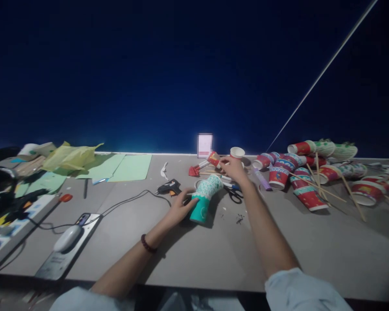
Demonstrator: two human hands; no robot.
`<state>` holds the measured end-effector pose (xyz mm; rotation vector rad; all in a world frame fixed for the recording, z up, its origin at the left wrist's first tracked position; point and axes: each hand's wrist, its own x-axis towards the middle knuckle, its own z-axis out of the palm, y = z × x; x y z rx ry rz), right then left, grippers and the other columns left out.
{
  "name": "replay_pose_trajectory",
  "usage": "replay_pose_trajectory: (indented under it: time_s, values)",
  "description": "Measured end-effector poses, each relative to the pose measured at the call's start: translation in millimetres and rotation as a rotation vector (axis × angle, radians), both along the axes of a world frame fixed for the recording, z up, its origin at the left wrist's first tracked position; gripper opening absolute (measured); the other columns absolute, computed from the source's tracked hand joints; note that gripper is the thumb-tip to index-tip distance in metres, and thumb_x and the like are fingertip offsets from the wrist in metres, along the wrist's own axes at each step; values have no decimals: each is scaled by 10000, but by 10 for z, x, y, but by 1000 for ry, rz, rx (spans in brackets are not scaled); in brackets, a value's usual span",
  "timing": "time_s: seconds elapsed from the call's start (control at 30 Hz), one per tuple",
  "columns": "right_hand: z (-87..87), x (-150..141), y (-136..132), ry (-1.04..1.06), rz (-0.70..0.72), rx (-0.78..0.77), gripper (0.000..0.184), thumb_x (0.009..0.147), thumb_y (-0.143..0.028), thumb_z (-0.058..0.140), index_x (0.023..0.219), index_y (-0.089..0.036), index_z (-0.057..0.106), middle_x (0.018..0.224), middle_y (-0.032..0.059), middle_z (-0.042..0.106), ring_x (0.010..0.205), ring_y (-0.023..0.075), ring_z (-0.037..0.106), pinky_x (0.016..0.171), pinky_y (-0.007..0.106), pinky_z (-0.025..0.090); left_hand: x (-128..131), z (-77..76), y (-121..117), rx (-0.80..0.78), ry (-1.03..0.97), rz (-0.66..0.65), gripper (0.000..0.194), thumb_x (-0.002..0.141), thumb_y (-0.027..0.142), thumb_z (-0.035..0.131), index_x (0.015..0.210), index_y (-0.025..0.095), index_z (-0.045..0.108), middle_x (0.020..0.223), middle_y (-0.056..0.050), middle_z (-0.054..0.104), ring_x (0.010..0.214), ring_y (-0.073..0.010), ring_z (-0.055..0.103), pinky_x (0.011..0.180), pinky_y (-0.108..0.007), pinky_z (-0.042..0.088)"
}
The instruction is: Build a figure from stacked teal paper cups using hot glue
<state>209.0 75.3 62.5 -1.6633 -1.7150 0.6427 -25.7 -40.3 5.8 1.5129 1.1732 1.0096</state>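
Observation:
My left hand [180,206] rests on the grey table [214,255], fingers curled against a teal and white paper cup piece [206,198] that lies tilted. A black glue gun [169,187] lies just behind that hand. My right hand [234,167] reaches farther back, its fingers closed on a small red cup piece [214,158] fixed to a stick. A red and white paper cup [237,152] stands just beyond it. Black scissors [235,195] lie under my right wrist.
Many red patterned paper cups [306,196] and wooden sticks [324,190] lie scattered at the right. Green and yellow paper sheets [116,167] lie at the back left. A power strip with a white plug [68,238] sits front left, its cable running to the glue gun.

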Motion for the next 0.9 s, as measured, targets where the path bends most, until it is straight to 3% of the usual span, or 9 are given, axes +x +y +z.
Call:
replay_pose_trajectory:
  time_s: [0.07,0.17,0.27,0.37,0.5,0.6,0.67,0.8,0.9]
  values:
    - [99,-19,-38,284,-17,-59,183,831,-233,557,969,-163,653,615,6,669,474,117,598,477,213,488,28,-15,5,-9,11,43,329,802,401,634,1066,207,601,1175,-92,617,1081,-239,584,914,-366,476]
    - [251,-51,-117,569,5,-69,152,780,-235,633,907,-153,644,545,-12,643,439,104,582,439,193,485,64,-20,16,4,2,61,305,808,396,622,1040,199,596,1138,-100,624,1066,-241,594,864,-349,491]
    - [374,-84,-201,706,40,-45,191,725,-272,699,861,-152,640,553,-4,654,486,115,619,450,191,500,69,-11,37,91,21,100,289,853,387,567,1076,205,560,1146,-97,609,1027,-230,616,814,-342,502]
    - [448,-125,-278,746,60,34,260,688,-340,726,848,-154,642,594,3,665,531,141,647,474,226,526,38,30,54,291,165,185,295,859,337,561,1130,220,543,1141,-88,595,973,-212,615,829,-357,490]
    - [460,-171,-394,593,83,327,178,730,-307,666,835,-164,675,773,38,701,685,169,684,647,304,582,-23,164,42,462,278,267,290,856,295,552,1136,222,554,1019,-72,585,869,-182,584,688,-286,498]
    - [400,-160,-525,344,124,588,108,772,-230,604,799,-180,696,897,69,702,839,189,680,743,324,577,-41,288,22,388,154,258,382,835,335,588,1191,221,506,1023,-66,556,787,-147,576,514,-200,456]
    - [331,-130,-635,191,163,715,122,806,-210,580,800,-189,700,941,81,705,910,199,670,789,339,571,-29,361,18,274,19,187,534,803,375,638,1276,242,426,1109,-79,529,807,-149,590,483,-185,467]
    - [162,-81,-861,27,269,800,150,864,-208,550,843,-201,698,970,80,718,940,197,676,878,362,556,54,474,47,82,-238,-12,722,791,391,666,1395,310,280,1286,-112,456,936,-201,620,581,-258,570]
    - [49,-103,-970,9,303,770,175,880,-208,532,880,-217,707,956,67,730,927,190,687,866,346,568,136,527,97,46,-331,-66,653,789,393,671,1359,280,374,1324,-116,468,963,-216,621,630,-286,591]
